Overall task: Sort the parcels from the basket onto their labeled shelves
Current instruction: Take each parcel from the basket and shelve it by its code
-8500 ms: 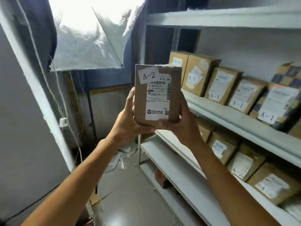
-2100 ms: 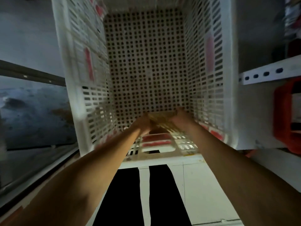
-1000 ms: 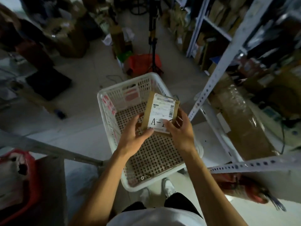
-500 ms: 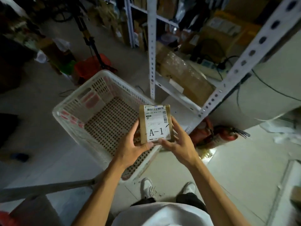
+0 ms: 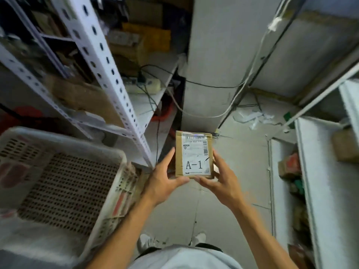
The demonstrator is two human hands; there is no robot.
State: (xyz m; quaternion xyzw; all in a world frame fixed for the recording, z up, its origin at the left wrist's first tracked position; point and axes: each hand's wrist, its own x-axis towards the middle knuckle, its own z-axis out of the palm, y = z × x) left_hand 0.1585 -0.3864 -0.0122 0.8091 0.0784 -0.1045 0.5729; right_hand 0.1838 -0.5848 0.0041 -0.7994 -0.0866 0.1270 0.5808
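While the left hand (image 5: 163,184) and right hand (image 5: 221,183) clamp a parcel (image 5: 194,154) from either side, its label marked A-1 faces up, held above the floor (image 5: 242,171) right of the white basket (image 5: 64,183), which looks empty.

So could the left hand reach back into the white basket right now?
Probably not right away. The left hand is busy gripping the A-1 parcel together with the right hand. The basket sits close by on that side with nothing between, so it looks reachable once that hand lets go.
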